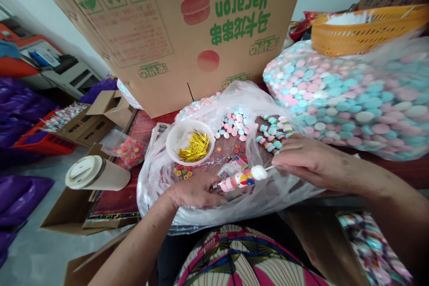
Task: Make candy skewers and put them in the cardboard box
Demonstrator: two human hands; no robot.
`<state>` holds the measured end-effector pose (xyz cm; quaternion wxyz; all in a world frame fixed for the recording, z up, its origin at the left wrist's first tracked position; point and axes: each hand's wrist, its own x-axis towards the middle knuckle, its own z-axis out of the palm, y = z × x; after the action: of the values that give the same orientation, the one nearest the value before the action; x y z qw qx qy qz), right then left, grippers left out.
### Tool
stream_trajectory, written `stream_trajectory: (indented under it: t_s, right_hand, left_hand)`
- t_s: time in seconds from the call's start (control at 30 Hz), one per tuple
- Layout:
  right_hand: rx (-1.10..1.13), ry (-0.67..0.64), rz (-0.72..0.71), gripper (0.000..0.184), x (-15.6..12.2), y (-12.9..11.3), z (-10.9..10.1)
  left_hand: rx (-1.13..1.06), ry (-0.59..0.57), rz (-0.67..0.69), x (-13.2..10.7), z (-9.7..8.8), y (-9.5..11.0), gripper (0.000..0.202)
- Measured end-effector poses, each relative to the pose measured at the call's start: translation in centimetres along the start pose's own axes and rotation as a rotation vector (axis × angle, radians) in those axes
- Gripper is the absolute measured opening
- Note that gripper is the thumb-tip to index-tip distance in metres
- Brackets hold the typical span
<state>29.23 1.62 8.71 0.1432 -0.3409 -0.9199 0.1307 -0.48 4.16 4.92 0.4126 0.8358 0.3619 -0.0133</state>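
My left hand (192,193) is closed around the lower end of a candy skewer (241,178) with pink, white and printed pieces on a thin stick. My right hand (303,157) pinches the stick's other end, just past a white marshmallow-like piece (259,172). Both hands rest over a clear plastic sheet (161,187) on my lap. On the sheet lie loose pink, white and blue candies (233,124), several finished skewers (273,136) and small coloured ring candies (182,172). A white bowl (174,140) of gold twist ties (195,146) stands beside my left hand.
A large clear bag of pastel candies (348,98) fills the right. A big "Macaron" cardboard box (174,31) stands behind. An orange basket (365,27) sits at the back right. A lidded beige cup (95,173), open cartons (97,118) and purple bags (20,196) lie left.
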Motion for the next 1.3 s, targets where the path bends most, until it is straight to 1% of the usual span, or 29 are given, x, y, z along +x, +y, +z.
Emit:
stream_trajectory:
  t_s: [0.07, 0.1, 0.2, 0.27, 0.33, 0.37, 0.43, 0.53, 0.6, 0.67, 0.77, 0.87, 0.93, 1.0, 1.03, 1.07, 1.1, 1.13, 1.17, 1.2, 1.23, 1.27, 1.3]
  right_hand:
    - [-0.009, 0.005, -0.006, 0.033, 0.1, -0.2, 0.0]
    - [-0.017, 0.005, -0.016, 0.034, 0.2, -0.3, 0.2]
    - [-0.042, 0.02, -0.054, 0.034, 0.8, -0.7, 0.9]
    - [-0.055, 0.035, -0.07, 0.033, 1.0, -0.9, 1.2]
    - [-0.07, 0.041, -0.062, 0.032, 1.1, -1.1, 1.3]
    - [-0.079, 0.035, -0.052, 0.032, 1.0, -1.2, 1.2]
    - [-0.097, 0.01, -0.025, 0.029, 0.9, -1.3, 1.2]
    - [-0.097, -0.014, 0.027, 0.028, 0.9, -1.6, 1.7]
    - [-0.081, 0.001, 0.053, 0.028, 1.0, -1.6, 2.1]
    - [-0.078, 0.021, 0.06, 0.028, 1.1, -1.5, 2.4]
    - [-0.092, 0.043, 0.049, 0.028, 1.3, -1.4, 2.5]
    - [-0.066, 0.042, 0.022, 0.029, 1.6, -1.6, 2.7]
    - [-0.061, 0.053, 0.018, 0.03, 1.8, -1.8, 3.3]
    - [-0.08, 0.076, 0.027, 0.03, 1.9, -2.0, 3.8]
    - [-0.093, 0.083, 0.034, 0.03, 1.9, -2.0, 4.0]
    - [-0.104, 0.084, 0.036, 0.03, 1.8, -1.9, 4.1]
    - [-0.109, 0.076, 0.032, 0.029, 1.8, -1.9, 4.0]
    - [-0.108, 0.061, 0.024, 0.029, 1.7, -1.8, 3.9]
    - [-0.104, 0.042, 0.014, 0.029, 1.7, -1.8, 3.8]
    - [-0.098, 0.027, 0.001, 0.028, 1.7, -1.8, 3.6]
    - [-0.095, 0.024, -0.013, 0.028, 1.7, -1.8, 3.4]
    - [-0.098, 0.03, -0.028, 0.027, 1.8, -1.9, 3.2]
    - [-0.107, 0.043, -0.042, 0.026, 1.8, -1.9, 3.1]
  left_hand:
    - [-0.097, -0.154, 0.011, 0.2, -0.2, 0.1, 0.022]
    - [-0.133, -0.184, 0.023, 0.4, -0.2, 0.1, 0.023]
    - [-0.178, -0.101, 0.065, 0.8, -0.3, 0.1, 0.037]
    - [-0.206, -0.068, 0.07, 1.0, -0.1, 0.0, 0.047]
    - [-0.207, -0.038, 0.068, 1.0, 0.2, -0.1, 0.05]
    - [-0.179, -0.002, 0.051, 1.0, 0.5, -0.1, 0.047]
    - [-0.046, 0.131, -0.035, 1.0, 1.3, -0.1, 0.037]
    - [0.26, 0.381, -0.209, 1.4, 2.8, -0.1, 0.021]
    - [0.427, 0.476, -0.253, 1.7, 3.6, -0.1, 0.017]
    - [0.532, 0.514, -0.22, 1.8, 4.0, -0.2, 0.017]
    - [0.606, 0.556, -0.142, 1.9, 3.7, -0.3, 0.02]
    - [0.644, 0.601, -0.116, 2.1, 3.4, -0.1, 0.017]
    - [0.618, 0.602, -0.102, 2.3, 3.6, 0.1, 0.015]
    - [0.518, 0.586, -0.087, 2.4, 3.8, 0.3, 0.022]
    - [0.433, 0.557, -0.067, 2.3, 3.8, 0.3, 0.031]
    - [0.318, 0.5, -0.035, 2.1, 3.6, 0.3, 0.044]
    - [0.172, 0.418, 0.002, 1.9, 3.2, 0.2, 0.058]
    - [0.006, 0.31, 0.033, 1.6, 2.7, 0.1, 0.07]
    - [-0.163, 0.192, 0.051, 1.4, 2.0, 0.0, 0.075]
    - [-0.31, 0.083, 0.054, 1.2, 1.3, -0.1, 0.074]
    - [-0.416, -0.006, 0.052, 1.2, 0.7, -0.2, 0.069]
    - [-0.469, -0.082, 0.058, 1.2, 0.1, -0.2, 0.062]
    - [-0.478, -0.146, 0.066, 1.3, -0.2, -0.1, 0.054]
